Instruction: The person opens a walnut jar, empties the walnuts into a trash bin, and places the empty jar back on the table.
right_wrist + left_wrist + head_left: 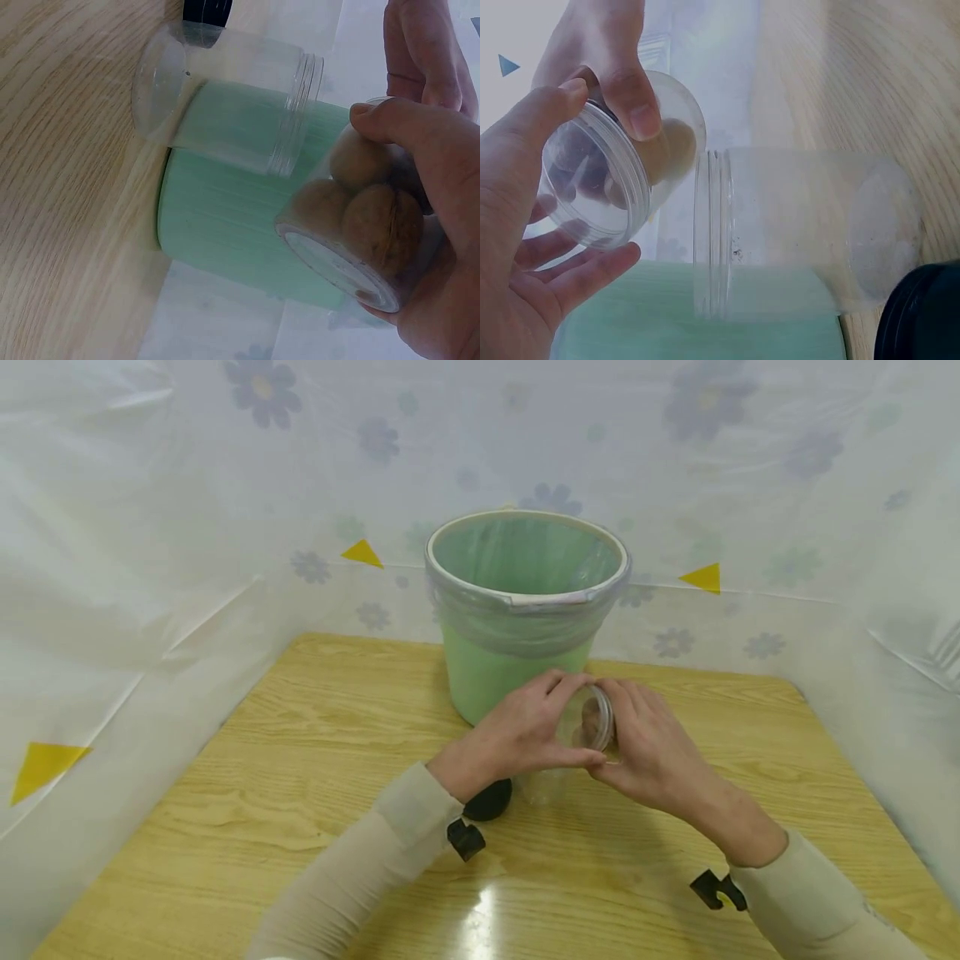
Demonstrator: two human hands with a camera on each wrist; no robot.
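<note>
The left hand point(517, 735) and the right hand point(652, 747) together hold a small clear jar point(592, 720) of walnuts point(360, 217) on its side, above the desk point(225, 793) near its far edge, before the green bin point(517, 610). An empty jar point(802, 232) stands below. It looks light, rigid and slick; best gripped round its wall.

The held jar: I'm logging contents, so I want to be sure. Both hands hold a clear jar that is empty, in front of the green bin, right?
Not quite: the clear jar is not empty, it holds walnuts, as the right wrist view shows. The rest stands: the left hand and right hand both hold it, in front of the green bin.
</note>
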